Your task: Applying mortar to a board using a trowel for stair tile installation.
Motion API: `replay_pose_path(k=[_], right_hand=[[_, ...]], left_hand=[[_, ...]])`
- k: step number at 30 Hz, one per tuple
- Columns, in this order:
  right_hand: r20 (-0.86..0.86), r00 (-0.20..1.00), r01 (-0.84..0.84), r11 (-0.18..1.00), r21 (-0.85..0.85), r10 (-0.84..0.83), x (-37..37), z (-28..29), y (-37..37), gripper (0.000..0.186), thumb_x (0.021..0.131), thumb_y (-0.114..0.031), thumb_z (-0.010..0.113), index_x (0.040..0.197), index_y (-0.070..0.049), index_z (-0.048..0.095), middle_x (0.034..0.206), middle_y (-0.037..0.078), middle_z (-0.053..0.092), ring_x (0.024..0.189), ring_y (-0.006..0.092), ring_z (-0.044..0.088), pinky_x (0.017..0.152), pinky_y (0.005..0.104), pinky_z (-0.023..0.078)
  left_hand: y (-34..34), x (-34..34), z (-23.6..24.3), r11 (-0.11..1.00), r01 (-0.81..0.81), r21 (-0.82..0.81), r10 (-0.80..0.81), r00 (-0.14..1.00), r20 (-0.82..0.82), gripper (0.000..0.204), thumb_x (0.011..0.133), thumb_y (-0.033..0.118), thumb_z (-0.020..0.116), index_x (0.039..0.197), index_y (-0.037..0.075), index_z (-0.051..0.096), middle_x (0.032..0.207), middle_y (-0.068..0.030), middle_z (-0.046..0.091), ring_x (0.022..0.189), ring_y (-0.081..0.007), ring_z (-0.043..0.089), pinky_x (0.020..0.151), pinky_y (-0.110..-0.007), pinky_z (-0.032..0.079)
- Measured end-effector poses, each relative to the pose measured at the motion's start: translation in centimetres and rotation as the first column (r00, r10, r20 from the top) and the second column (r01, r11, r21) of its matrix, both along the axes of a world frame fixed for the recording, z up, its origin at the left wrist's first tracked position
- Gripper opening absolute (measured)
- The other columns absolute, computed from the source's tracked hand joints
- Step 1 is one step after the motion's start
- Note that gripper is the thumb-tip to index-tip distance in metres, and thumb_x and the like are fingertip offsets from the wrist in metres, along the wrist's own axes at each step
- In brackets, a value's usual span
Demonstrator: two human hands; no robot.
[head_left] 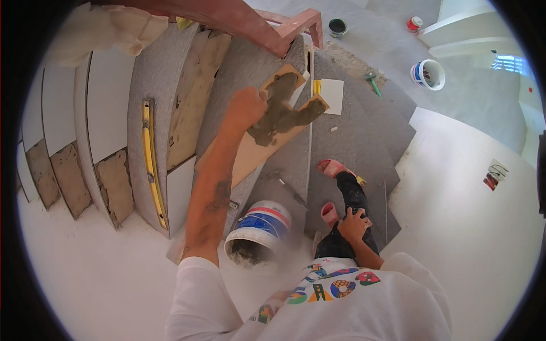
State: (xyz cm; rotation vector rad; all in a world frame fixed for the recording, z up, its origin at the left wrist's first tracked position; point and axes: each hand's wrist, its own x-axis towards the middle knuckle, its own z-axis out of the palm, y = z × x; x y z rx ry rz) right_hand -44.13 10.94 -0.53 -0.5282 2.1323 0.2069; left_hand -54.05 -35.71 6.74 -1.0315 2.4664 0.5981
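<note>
My left hand [247,105] is closed at the upper left side of a long tan board [228,165] spread with wet grey mortar [276,113]; what its fingers grip is too hidden to make out. The board slants across grey stair treads [335,142]. My right hand [352,223] rests on my dark-trousered leg near the knee, fingers apart. Just right of the board lie a white square tile [333,105] and a yellow tool [317,88], partly hidden. A white bucket with grey residue inside [259,226] lies tilted below the board.
A yellow level [151,165] lies on a step at left. Red railing [256,25] runs along the top. A green tool [373,83], dark pail [337,28], red can [414,24] and white bucket [427,74] sit at upper right. Wires [495,173] protrude from the right wall.
</note>
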Motion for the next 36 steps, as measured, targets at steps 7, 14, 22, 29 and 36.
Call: replay_pose_path(k=[7, 14, 22, 29, 36], right_hand=[[-0.028, 0.999, 0.017, 1.000, 0.000, -0.017, -0.2, 0.9, -0.2, 0.055, 0.073, -0.035, 0.064, 0.121, -0.013, 0.052, 0.122, 0.030, 0.038, 0.097, 0.0606, 0.048, 0.084, 0.0654, 0.035], [-0.021, 1.000, 0.000, 0.998, 0.055, 0.001, -0.9, 2.3, -1.5, 0.056, 0.073, -0.035, 0.064, 0.122, -0.012, 0.051, 0.123, 0.031, 0.038, 0.096, 0.0612, 0.048, 0.083, 0.0660, 0.035], [-0.007, 1.000, 0.004, 0.997, 0.083, -0.003, -1.0, 2.6, -2.1, 0.054, 0.073, -0.036, 0.063, 0.120, -0.013, 0.052, 0.122, 0.031, 0.039, 0.096, 0.0615, 0.047, 0.083, 0.0667, 0.035], [0.044, 0.996, 0.070, 0.997, 0.023, -0.071, -0.2, 0.2, -0.3, 0.053, 0.072, -0.035, 0.063, 0.119, -0.012, 0.053, 0.123, 0.031, 0.038, 0.095, 0.0608, 0.048, 0.083, 0.0664, 0.035], [-0.034, 0.999, 0.015, 0.999, -0.031, -0.016, 0.3, -0.2, -0.1, 0.053, 0.072, -0.034, 0.062, 0.119, -0.011, 0.053, 0.123, 0.032, 0.038, 0.097, 0.0614, 0.047, 0.083, 0.0664, 0.034]], left_hand=[[-0.9, 1.0, -1.6, 0.914, 0.334, -0.228, -0.336, 0.941, 0.030, 0.024, 0.086, 0.026, 0.053, 0.086, 0.004, 0.063, 0.083, -0.0163, 0.062, 0.078, -0.0339, 0.062, 0.064, -0.043, 0.051], [-3.2, 4.2, -0.6, 0.764, 0.524, -0.377, -0.601, 0.791, -0.119, 0.016, 0.085, 0.021, 0.056, 0.085, 0.006, 0.062, 0.075, -0.0088, 0.059, 0.073, -0.0265, 0.062, 0.060, -0.036, 0.051], [-1.1, 6.3, -0.4, 0.654, 0.564, -0.504, -0.682, 0.728, -0.070, 0.029, 0.088, 0.024, 0.057, 0.103, 0.000, 0.060, 0.081, -0.0108, 0.058, 0.075, -0.0268, 0.060, 0.065, -0.036, 0.049], [-0.4, 8.4, -2.7, 0.701, 0.518, -0.491, -0.629, 0.773, -0.082, 0.026, 0.084, 0.019, 0.057, 0.104, 0.003, 0.059, 0.082, -0.0092, 0.058, 0.076, -0.0242, 0.060, 0.064, -0.036, 0.048], [-3.1, 6.1, -3.3, 0.703, 0.490, -0.516, -0.638, 0.756, -0.150, 0.021, 0.083, 0.018, 0.058, 0.100, 0.005, 0.060, 0.082, -0.0078, 0.059, 0.075, -0.0239, 0.061, 0.063, -0.036, 0.049]])
